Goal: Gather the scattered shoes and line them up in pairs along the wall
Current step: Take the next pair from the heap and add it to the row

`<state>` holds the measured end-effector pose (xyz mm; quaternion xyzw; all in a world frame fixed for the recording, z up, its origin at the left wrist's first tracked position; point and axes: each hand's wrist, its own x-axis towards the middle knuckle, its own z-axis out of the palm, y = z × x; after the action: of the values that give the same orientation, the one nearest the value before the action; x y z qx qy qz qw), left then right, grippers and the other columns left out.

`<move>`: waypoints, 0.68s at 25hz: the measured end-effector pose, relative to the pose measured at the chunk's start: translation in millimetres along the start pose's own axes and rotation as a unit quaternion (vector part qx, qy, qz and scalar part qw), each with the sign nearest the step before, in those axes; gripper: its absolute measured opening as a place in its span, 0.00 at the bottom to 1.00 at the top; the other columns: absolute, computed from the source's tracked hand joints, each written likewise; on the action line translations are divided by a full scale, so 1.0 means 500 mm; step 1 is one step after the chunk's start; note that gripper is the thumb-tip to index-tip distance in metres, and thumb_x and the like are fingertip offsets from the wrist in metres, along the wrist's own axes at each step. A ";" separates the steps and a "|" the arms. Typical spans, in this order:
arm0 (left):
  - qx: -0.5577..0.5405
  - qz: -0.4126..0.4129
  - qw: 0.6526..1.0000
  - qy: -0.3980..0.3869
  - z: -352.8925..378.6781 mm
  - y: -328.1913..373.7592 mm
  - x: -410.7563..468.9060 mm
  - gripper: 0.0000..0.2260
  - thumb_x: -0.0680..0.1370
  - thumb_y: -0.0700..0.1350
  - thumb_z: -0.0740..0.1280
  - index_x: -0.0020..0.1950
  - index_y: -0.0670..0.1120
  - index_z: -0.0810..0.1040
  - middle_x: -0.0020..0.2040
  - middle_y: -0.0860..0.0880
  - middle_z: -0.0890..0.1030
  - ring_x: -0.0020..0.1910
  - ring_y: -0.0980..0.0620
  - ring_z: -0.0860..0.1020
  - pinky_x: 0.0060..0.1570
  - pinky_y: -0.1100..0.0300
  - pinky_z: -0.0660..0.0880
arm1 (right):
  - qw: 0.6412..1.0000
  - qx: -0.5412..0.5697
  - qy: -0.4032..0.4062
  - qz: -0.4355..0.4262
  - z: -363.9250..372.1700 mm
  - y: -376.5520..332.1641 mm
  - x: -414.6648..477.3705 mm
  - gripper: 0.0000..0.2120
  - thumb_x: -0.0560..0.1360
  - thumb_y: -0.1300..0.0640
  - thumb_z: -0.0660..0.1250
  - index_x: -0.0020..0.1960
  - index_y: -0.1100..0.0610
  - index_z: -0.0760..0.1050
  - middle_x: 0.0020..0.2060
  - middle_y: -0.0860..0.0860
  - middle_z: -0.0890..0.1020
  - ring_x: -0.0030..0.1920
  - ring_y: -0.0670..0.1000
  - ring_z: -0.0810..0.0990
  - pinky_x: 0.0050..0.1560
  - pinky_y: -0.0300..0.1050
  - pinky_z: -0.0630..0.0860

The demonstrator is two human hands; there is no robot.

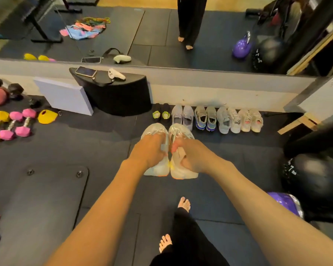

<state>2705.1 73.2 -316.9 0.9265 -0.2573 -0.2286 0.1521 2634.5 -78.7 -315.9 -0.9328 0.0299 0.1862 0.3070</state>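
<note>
White mesh fills the middle of my view: two trainers side by side, toes pointing at the far wall [200, 91]. My left hand [150, 150] grips the left white shoe [154, 129], fingers curled down into its opening. My right hand [191, 157] grips the right white shoe [181, 129] the same way, fingers clamped round its collar. The two shoes touch along their inner edges. I cannot tell whether their soles rest on the dark floor mat [85, 143] or hang just above it.

They sit just on the near side of the row along the wall. From left to right that row is a black pair with green insoles [161, 112], a lilac-grey pair [182, 115], a grey pair with blue soles [205, 118], a pale grey pair [228, 120] and a white pair with pink inside [250, 120].

Left of the row stands a black block [121, 98] carrying a phone [85, 71] and a white controller [116, 74]. Pink dumbbells [17, 121] lie at the left.
</note>
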 end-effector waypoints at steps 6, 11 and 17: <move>0.001 -0.026 0.998 -0.056 0.030 -0.128 0.261 0.12 0.73 0.37 0.64 0.56 0.44 0.75 0.54 0.42 0.79 0.51 0.41 0.77 0.41 0.52 0.71 | 0.999 0.021 -0.022 0.011 0.026 0.084 0.295 0.14 0.74 0.63 0.61 0.59 0.55 0.72 0.51 0.56 0.78 0.47 0.54 0.73 0.39 0.44 0.69; -0.009 -0.046 0.999 -0.007 0.201 -0.316 0.521 0.13 0.74 0.39 0.63 0.57 0.46 0.75 0.54 0.43 0.77 0.50 0.39 0.76 0.41 0.51 0.70 | 0.998 0.037 0.020 0.039 0.184 0.231 0.559 0.18 0.67 0.64 0.63 0.54 0.50 0.71 0.42 0.47 0.70 0.44 0.54 0.71 0.37 0.49 0.70; -0.043 -0.031 0.998 0.033 0.546 -0.541 0.735 0.09 0.71 0.38 0.64 0.44 0.51 0.69 0.43 0.50 0.71 0.41 0.44 0.74 0.35 0.57 0.64 | 0.992 0.078 0.076 0.059 0.463 0.447 0.801 0.16 0.64 0.56 0.62 0.51 0.48 0.71 0.39 0.41 0.69 0.42 0.49 0.68 0.35 0.42 0.64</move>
<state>2958.5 49.7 -783.7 0.9337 -0.2130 -0.2136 0.1927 2892.6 -101.3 -759.8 -0.9142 0.1222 0.1293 0.3641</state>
